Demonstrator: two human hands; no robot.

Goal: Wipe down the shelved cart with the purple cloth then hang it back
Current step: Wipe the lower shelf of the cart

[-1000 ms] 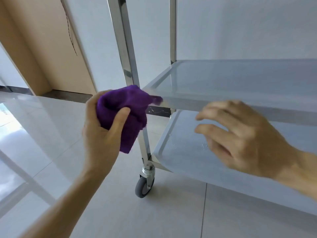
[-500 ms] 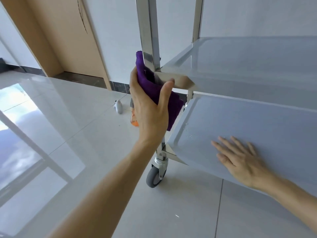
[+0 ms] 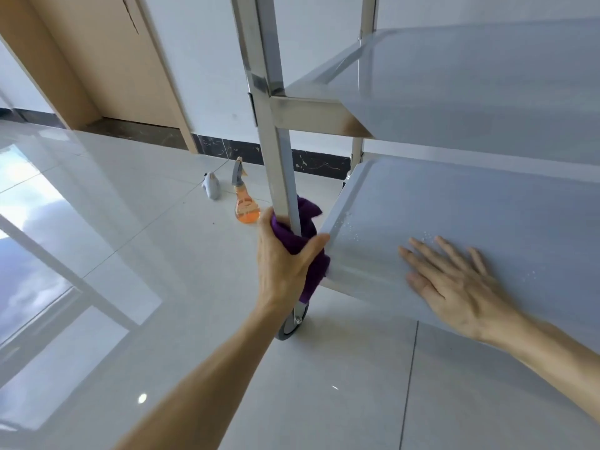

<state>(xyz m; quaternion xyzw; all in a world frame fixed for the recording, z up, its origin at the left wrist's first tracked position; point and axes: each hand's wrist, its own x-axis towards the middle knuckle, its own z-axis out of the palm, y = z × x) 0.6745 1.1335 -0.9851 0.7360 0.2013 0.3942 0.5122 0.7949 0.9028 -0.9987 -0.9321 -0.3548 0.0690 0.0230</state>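
While the right hand (image 3: 454, 293) lies flat, fingers straight, on the lower shelf (image 3: 487, 203), the left hand (image 3: 285, 264) wraps its grip and the purple cloth (image 3: 311, 251) round the cart's post (image 3: 279, 164).

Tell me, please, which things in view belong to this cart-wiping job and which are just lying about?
Belong to the job:
purple cloth, gripped by the left hand around the cart post
lower shelf, under the flat right hand

Lying about:
orange spray bottle on the floor
small grey object beside it

Orange spray bottle (image 3: 246, 203) and small grey bottle (image 3: 211, 187) on glossy tiled floor (image 3: 136, 287); tan door (image 3: 107, 53); white wall (image 3: 201, 60)
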